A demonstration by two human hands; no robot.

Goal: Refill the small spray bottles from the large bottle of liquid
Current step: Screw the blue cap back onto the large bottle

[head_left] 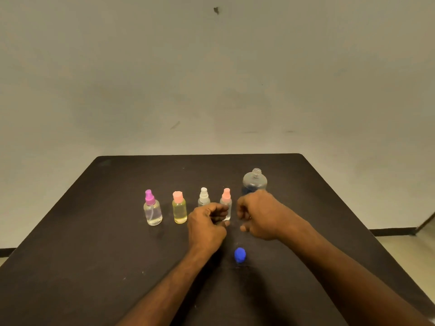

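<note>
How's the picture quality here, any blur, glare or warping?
Head view: dim, yellowish light; wide-angle lens bends the table edges; hands and small bottles look soft, slightly blurred; no strong glare; clear big bottle fades into the dark tabletop.

No legible text, label, brand, number or sign appears on any bottle, cap, table surface or wall in the view.

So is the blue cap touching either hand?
Apart. The head view shows bare table between the blue cap and both the left hand and right hand.
</note>
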